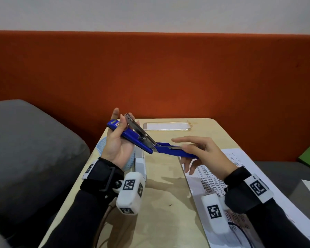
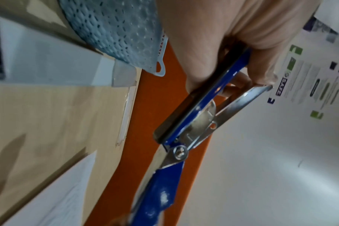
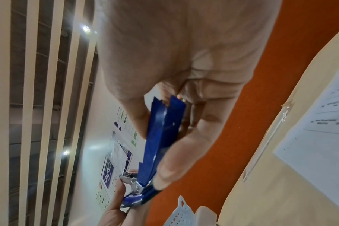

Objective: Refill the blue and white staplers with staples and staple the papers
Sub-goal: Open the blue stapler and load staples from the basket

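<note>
The blue stapler point(image 1: 132, 138) hangs swung wide open above the wooden table point(image 1: 165, 194). My left hand point(image 1: 118, 125) grips its blue base, with the silver magazine point(image 1: 140, 130) lifted off it; the left wrist view shows that base point(image 2: 209, 97) and magazine point(image 2: 240, 104) close up. My right hand point(image 1: 182, 150) pinches the far end of the blue top cover point(image 1: 170, 151) between thumb and fingers, index finger stretched out above it. That cover point(image 3: 161, 137) runs down the right wrist view. Printed papers point(image 1: 240, 176) lie under my right wrist. No white stapler shows.
A small white box point(image 1: 140, 161) and a pale blue perforated basket point(image 1: 101, 145) sit under my left hand. A clear sleeve holding paper point(image 1: 166, 126) lies at the table's far edge. A grey cushion point(image 1: 25, 149) is on the left, with an orange partition point(image 1: 150, 77) behind.
</note>
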